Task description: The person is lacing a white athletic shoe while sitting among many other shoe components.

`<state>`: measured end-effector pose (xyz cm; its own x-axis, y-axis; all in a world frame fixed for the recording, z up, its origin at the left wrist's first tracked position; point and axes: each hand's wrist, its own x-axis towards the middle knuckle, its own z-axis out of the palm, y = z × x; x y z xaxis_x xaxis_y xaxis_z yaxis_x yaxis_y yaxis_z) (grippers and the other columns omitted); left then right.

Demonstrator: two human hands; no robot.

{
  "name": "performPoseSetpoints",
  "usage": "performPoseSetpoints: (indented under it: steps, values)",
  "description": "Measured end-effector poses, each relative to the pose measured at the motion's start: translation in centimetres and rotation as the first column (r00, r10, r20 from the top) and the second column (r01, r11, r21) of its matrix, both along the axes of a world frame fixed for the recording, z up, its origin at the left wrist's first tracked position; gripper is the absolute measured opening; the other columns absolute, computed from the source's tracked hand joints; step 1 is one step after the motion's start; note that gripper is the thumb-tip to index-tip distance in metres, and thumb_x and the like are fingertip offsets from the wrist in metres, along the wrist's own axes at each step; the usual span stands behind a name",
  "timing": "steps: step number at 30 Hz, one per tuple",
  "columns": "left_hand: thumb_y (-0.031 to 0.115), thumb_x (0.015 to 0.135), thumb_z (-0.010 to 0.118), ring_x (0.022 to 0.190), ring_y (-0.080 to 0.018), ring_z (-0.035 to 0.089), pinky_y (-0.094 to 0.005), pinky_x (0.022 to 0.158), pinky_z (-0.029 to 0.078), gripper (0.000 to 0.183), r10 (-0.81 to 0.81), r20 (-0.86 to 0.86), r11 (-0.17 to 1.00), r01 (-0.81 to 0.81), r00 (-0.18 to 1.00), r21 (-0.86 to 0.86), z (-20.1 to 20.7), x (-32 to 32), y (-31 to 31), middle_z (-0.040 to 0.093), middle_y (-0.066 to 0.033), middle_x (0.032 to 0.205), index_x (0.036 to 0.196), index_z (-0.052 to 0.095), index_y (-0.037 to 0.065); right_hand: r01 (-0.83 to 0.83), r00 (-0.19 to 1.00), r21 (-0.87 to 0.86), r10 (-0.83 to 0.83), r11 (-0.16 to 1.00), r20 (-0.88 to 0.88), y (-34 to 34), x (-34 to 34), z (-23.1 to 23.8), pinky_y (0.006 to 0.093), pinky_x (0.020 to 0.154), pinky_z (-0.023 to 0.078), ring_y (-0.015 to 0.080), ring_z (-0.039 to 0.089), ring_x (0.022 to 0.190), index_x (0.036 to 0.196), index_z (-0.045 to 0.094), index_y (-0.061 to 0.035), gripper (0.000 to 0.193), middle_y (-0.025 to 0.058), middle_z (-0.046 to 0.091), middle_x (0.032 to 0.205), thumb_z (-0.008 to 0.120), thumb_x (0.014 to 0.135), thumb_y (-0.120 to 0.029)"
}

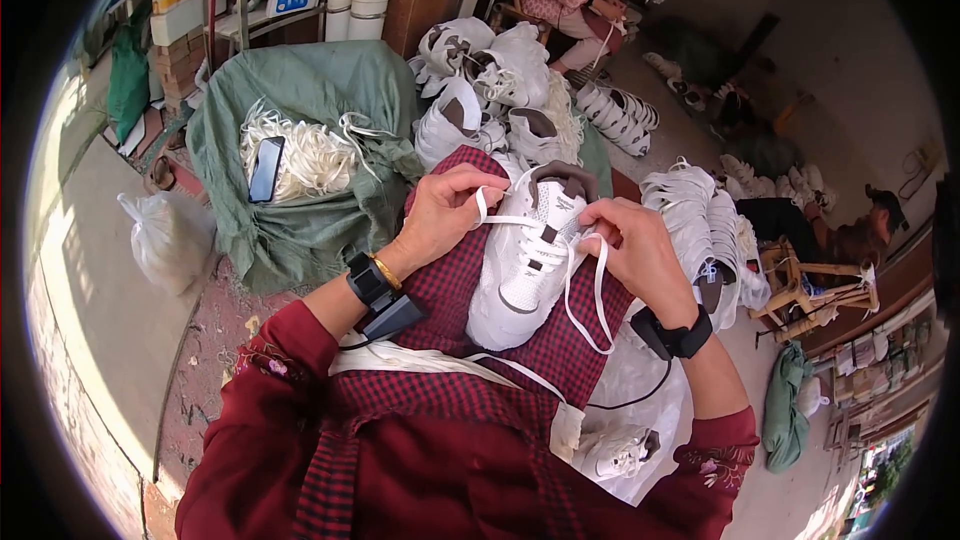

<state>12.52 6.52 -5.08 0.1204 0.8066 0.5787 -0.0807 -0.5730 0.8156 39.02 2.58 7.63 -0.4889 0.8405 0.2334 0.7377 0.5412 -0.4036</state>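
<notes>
A white sneaker point(525, 270) rests on my lap, on a red-and-black checked cloth point(450, 290), toe toward me. My left hand point(445, 208) pinches one end of its white lace point(597, 300) near the shoe's tongue. My right hand point(635, 245) grips the lace's other end beside the eyelets, and a loop of lace hangs down below it. Both wrists wear black bands; the left one also has a gold bangle.
A green sack point(320, 140) to my left holds a bundle of white laces point(310, 155) and a phone point(266, 168). White sneakers are heaped ahead point(490, 90) and stacked at my right point(700, 220). Another sneaker point(620, 450) lies by my right elbow. Two other people sit farther back.
</notes>
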Motion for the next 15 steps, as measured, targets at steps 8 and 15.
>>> performPoseSetpoints:
  steps: [8, 15]
  values:
    - [0.01, 0.099, 0.072, 0.085, -0.0049, 0.061, -0.021, 0.073, 0.05, 0.015, -0.097, 0.089, 0.993, 0.102, 0.991, -0.063, 0.2, 0.5, -0.2, 0.069, 0.0001, 0.099, 0.11, 0.077, 0.001, -0.294, 0.832, 0.048, 0.231, 0.955, 0.504, 1.5, -1.2, 2.4, 0.0432, 0.087, 0.051, 0.0339, 0.053, 0.108, 0.098, 0.073, -0.0033, 0.025, 0.0112, 0.064, 0.101, 0.058, 0.08, 0.005]
    - [0.013, 0.096, 0.077, 0.077, -0.0039, 0.065, -0.0202, 0.066, 0.052, 0.016, -0.096, 0.166, 0.983, 0.12, 0.981, -0.137, -0.1, 1.0, -0.3, 0.075, -0.0012, 0.09, 0.108, 0.075, 0.002, -0.122, 0.688, -0.121, 0.172, 0.985, 0.705, 3.5, -3.5, 4.0, 0.0508, 0.075, 0.054, 0.0418, 0.062, 0.089, 0.084, 0.076, -0.0029, 0.022, 0.0176, 0.07, 0.081, 0.06, 0.078, -0.017]
